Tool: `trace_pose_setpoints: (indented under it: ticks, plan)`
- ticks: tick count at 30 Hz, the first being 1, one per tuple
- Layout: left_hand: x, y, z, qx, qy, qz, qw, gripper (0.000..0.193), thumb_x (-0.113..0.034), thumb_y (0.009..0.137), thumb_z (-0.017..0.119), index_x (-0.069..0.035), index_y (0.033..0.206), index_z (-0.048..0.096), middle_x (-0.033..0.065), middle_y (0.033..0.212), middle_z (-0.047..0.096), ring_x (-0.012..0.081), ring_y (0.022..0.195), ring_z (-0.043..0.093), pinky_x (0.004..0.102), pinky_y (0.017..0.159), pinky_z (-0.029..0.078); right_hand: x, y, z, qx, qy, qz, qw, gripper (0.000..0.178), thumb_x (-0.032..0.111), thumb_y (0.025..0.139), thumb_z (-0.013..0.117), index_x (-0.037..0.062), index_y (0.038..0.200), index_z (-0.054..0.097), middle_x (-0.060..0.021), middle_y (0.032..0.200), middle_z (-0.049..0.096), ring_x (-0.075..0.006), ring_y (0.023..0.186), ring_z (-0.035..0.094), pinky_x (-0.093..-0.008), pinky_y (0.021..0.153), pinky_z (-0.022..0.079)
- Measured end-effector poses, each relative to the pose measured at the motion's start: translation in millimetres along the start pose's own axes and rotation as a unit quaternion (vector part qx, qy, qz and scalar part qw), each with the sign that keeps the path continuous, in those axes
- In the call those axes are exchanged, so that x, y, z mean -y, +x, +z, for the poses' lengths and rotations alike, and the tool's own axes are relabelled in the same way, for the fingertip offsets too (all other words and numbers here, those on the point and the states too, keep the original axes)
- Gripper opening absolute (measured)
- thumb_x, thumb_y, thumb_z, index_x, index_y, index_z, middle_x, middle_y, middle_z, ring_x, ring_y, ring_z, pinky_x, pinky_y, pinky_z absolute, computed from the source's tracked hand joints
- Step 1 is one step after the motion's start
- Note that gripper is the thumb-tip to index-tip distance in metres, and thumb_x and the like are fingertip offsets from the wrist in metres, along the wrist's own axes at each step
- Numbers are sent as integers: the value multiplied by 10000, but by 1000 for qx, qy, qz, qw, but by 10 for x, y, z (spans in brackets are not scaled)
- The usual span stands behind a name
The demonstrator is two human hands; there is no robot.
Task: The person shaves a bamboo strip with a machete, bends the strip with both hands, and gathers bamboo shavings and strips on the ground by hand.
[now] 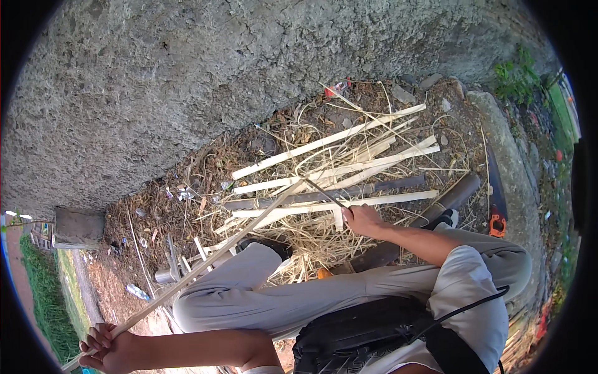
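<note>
Rising behind the work, a rough concrete wall (187, 81) is seen; split bamboo slats (336, 168) are piled at its foot, within reach; a long strip (205, 258) is held taut across the knees, probably for shaving; left hand (106, 346) is clenched on its near end; right hand (363, 219) grips a thin blade (324, 193) at its far end.

We are seeing two hands: one left hand (106, 349) gripping one long bamboo strip (205, 258) and one right hand (363, 219) holding one knife (324, 193). We are counting roughly seven pale split bamboo slats (330, 140), one handsaw (496, 206) and one concrete wall (187, 81).
</note>
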State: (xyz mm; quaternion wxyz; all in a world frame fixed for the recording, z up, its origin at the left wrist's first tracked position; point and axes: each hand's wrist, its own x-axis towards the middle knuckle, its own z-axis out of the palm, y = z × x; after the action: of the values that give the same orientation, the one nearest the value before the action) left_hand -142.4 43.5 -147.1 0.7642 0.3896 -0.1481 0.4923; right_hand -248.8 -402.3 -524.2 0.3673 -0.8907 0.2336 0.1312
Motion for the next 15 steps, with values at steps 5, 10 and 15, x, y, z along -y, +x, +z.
trace_pose_setpoints:
  ticks: [5, 10, 15]
  plan:
    - [217, -466, 460, 37, 37, 12, 999, 363, -365, 997, 439, -38, 839, 451, 32, 585, 351, 124, 439, 326, 243, 394, 271, -101, 232, 33, 47, 1, 25, 999, 531, 415, 968, 412, -26, 778, 638, -259, 716, 632, -448, 701, 618, -526, 686, 481]
    - [182, -660, 659, -5, 81, 31, 996, 375, -392, 1000, 421, -50, 848, 446, 31, 582, 352, 110, 414, 295, 226, 376, 257, -126, 199, 163, 62, -30, 9, 998, 606, 450, 978, 365, -49, 774, 643, -275, 737, 632, -447, 736, 630, -531, 716, 488]
    - [-110, -682, 719, 16, 119, 67, 990, 390, -485, 947, 443, -167, 732, 514, -53, 518, 396, 67, 372, 382, 199, 325, 304, -67, 105, 142, 26, 22, -1, 999, 598, 436, 979, 368, -57, 770, 633, -269, 687, 618, -447, 703, 622, -532, 696, 483]
